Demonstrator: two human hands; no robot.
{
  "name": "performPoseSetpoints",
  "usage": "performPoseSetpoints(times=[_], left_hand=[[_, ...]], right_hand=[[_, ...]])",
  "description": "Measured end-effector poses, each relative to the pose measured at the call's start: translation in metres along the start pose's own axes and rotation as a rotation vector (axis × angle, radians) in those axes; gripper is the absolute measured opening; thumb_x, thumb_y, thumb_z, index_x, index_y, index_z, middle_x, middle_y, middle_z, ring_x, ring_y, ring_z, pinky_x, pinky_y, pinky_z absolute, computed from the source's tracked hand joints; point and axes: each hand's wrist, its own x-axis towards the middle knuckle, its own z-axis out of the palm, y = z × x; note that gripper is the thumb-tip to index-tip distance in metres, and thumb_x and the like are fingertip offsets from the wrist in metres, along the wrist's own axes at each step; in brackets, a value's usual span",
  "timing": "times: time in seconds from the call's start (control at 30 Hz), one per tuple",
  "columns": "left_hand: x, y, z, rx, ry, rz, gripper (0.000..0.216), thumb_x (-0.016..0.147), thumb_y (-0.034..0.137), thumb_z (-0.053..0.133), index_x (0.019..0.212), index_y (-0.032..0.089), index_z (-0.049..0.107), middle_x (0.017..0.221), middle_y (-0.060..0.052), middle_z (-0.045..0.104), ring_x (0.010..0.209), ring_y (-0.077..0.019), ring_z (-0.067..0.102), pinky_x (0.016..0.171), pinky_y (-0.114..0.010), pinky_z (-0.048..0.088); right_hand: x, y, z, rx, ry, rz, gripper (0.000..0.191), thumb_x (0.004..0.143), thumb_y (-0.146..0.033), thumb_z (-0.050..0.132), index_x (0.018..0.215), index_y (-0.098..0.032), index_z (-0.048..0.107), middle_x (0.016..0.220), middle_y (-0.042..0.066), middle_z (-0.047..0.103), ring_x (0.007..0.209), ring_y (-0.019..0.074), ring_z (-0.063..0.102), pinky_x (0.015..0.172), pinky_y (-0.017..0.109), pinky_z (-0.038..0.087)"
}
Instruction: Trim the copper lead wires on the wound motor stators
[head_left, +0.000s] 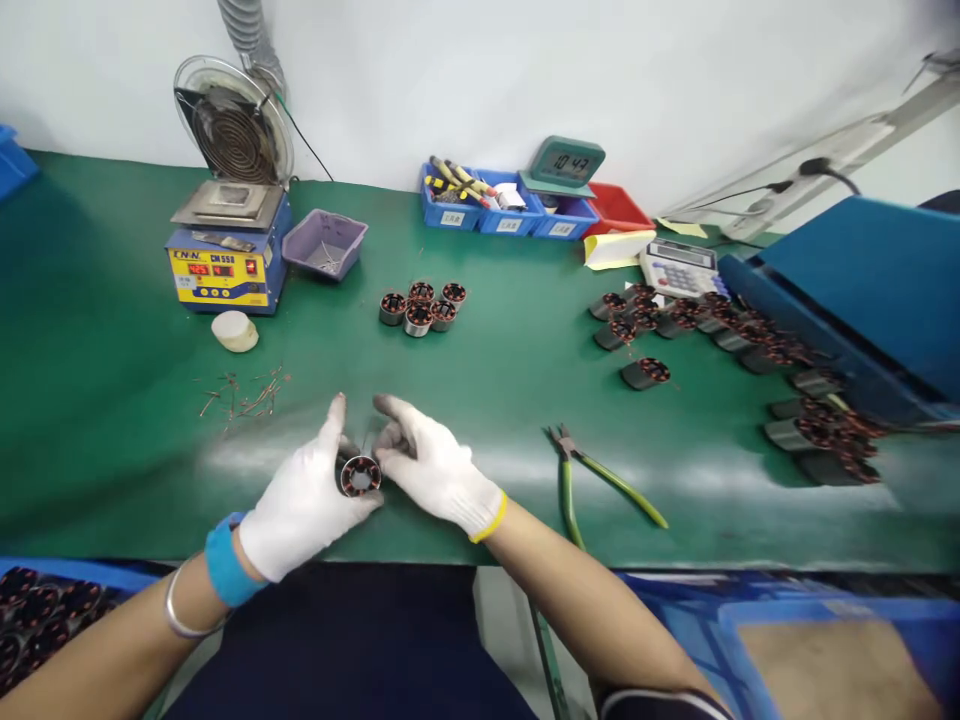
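My gloved left hand point(307, 500) is closed around a motor stator point(361, 476), a short metal cylinder with copper windings, its open end turned up toward me. Just to the right, my gloved right hand point(427, 460) has its thumb and fingers curled together beside the stator. A thin, dark line shows at those fingertips, too small to name. Green-handled cutting pliers point(568, 450) lie with their handles spread, right of my right hand. Copper wire clippings point(259, 398) are scattered on the green table beyond my left hand.
Several stators point(418, 310) stand grouped mid-table, and more stators point(810, 425) lie at the right by a blue bin point(870, 290). A solder pot point(225, 260), purple tray point(326, 240), blue tool boxes point(450, 212), clock point(566, 160) and calculator point(681, 268) stand toward the back.
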Motion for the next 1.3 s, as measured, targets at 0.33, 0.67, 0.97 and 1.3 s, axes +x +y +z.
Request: performPoseSetpoints(times=[0.33, 0.67, 0.97, 1.3], left_hand=[[0.012, -0.006, 0.001, 0.034, -0.054, 0.087, 0.084, 0.067, 0.024, 0.065, 0.143, 0.016, 0.030, 0.105, -0.007, 0.067, 0.091, -0.0251, 0.064, 0.078, -0.035, 0.051], [0.021, -0.001, 0.002, 0.018, -0.036, 0.165, 0.015, 0.084, 0.018, 0.051, 0.072, 0.018, 0.061, 0.080, -0.002, 0.064, 0.075, -0.0159, 0.060, 0.071, -0.029, 0.047], [0.013, -0.021, 0.021, 0.131, 0.079, 0.212, 0.017, 0.091, 0.023, 0.039, 0.094, 0.018, 0.055, 0.083, -0.005, 0.068, 0.074, -0.0181, 0.067, 0.067, -0.029, 0.051], [0.016, -0.025, 0.022, 0.259, 0.064, 0.398, 0.024, 0.093, 0.025, 0.034, 0.086, 0.017, 0.056, 0.070, -0.005, 0.065, 0.062, -0.0176, 0.063, 0.063, -0.030, 0.049]], right_hand=[[0.000, 0.002, -0.015, 0.123, 0.089, 0.016, 0.075, 0.069, -0.026, 0.069, 0.138, -0.019, 0.040, 0.094, 0.004, 0.062, 0.075, 0.0152, 0.060, 0.068, 0.031, 0.053], [-0.014, 0.018, 0.003, 0.012, -0.019, 0.073, 0.061, 0.075, -0.019, 0.054, 0.135, -0.018, 0.045, 0.080, -0.002, 0.060, 0.072, 0.0141, 0.059, 0.073, 0.029, 0.050], [-0.017, 0.014, 0.002, -0.274, 0.003, 0.141, 0.051, 0.075, -0.017, 0.052, 0.125, -0.025, 0.057, 0.078, -0.001, 0.066, 0.073, 0.0178, 0.062, 0.068, 0.030, 0.050], [0.006, 0.007, -0.016, -0.167, 0.078, 0.018, 0.030, 0.075, -0.022, 0.058, 0.105, -0.024, 0.065, 0.093, 0.002, 0.070, 0.083, 0.0181, 0.066, 0.078, 0.035, 0.051]])
